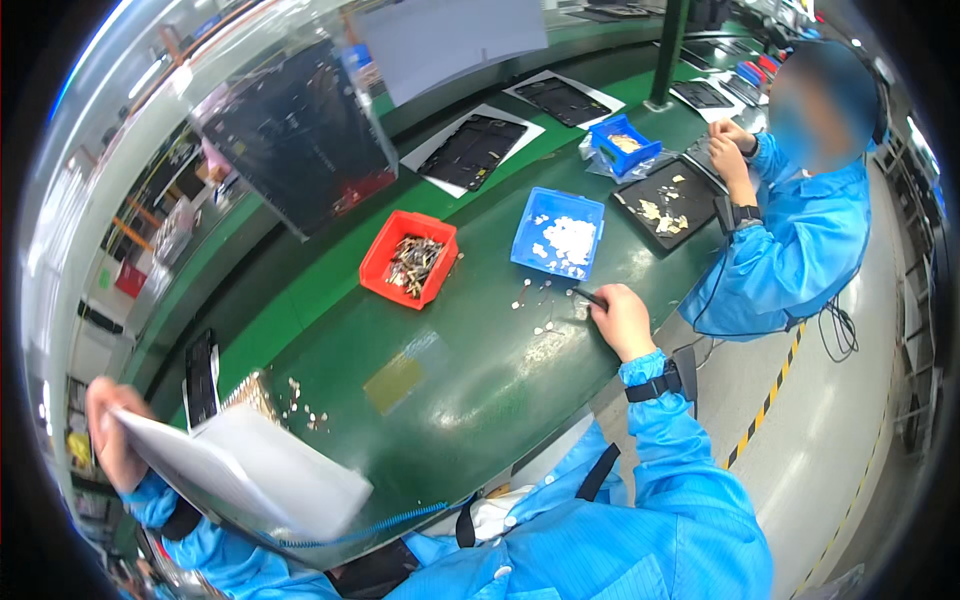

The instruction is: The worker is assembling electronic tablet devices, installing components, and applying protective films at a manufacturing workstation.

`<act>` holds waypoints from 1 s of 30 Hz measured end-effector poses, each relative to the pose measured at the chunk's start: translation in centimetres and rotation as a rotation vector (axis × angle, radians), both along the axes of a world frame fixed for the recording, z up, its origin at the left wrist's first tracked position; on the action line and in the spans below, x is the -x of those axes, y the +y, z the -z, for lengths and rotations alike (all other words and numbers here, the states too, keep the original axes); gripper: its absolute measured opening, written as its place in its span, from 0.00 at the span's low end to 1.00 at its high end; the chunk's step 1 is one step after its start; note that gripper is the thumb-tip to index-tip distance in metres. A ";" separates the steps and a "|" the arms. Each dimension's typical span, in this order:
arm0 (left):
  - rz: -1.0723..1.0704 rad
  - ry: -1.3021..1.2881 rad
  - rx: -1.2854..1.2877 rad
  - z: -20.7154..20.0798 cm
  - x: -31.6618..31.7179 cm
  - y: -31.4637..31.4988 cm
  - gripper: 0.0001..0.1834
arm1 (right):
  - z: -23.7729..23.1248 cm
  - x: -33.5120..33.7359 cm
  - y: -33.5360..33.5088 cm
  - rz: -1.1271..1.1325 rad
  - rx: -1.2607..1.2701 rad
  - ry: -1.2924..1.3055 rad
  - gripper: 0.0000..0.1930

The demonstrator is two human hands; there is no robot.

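Observation:
At the far left, my left hand (112, 435) is closed on the edge of a white sheet (290, 470), which is bent and smeared by motion above the green workbench (480, 400). My right hand (625, 320) grips a slim black pointed tool (590, 297); its tip is by several small parts with thin leads (540, 328) scattered on the bench. Just beyond that tip is a blue bin (520, 255) holding white pieces. A red bin (375, 275) with a heap of small metallic parts stands left of it.
A co-worker (790, 250) in blue works at the right beside a black tray (655, 232) with pale pieces. Black frames (475, 150) on white sheets line the far side. A hanging dark panel (295, 130) and a green post (668, 55) rise there. Loose bits (295, 400) lie at left.

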State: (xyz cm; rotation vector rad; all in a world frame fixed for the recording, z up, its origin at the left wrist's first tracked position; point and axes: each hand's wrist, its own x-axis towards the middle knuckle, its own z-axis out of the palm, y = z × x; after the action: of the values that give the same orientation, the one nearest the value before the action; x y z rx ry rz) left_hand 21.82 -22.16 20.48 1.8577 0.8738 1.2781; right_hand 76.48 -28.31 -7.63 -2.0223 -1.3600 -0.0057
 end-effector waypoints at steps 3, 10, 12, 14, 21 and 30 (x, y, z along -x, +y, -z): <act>0.192 0.280 0.186 6.0 -5.5 2.3 0.12 | -0.7 -0.1 -1.4 0.029 -0.091 0.028 0.07; 0.679 0.638 0.305 24.5 -18.8 5.7 0.09 | -2.0 5.0 -3.6 -0.112 -0.158 0.760 0.07; 0.647 0.690 0.309 26.5 -20.0 6.2 0.10 | -3.1 8.3 -4.6 -0.242 -0.033 0.788 0.05; 0.472 0.626 0.180 25.9 -20.9 5.6 0.13 | -2.9 11.3 -5.0 -0.421 0.062 0.763 0.05; -0.097 0.984 -0.036 22.9 -15.7 -1.0 0.25 | -3.8 18.6 -5.3 -0.723 0.498 0.489 0.07; -0.159 0.887 -0.175 28.3 -12.6 -5.5 0.36 | -2.9 20.4 -5.8 -0.804 0.483 0.146 0.09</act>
State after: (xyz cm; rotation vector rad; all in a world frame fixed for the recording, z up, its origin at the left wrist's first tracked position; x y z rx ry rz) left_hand 34.42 -27.64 -7.79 2.5810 1.4048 0.5737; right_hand 56.06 -34.08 -4.73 -1.6264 -2.1203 0.8787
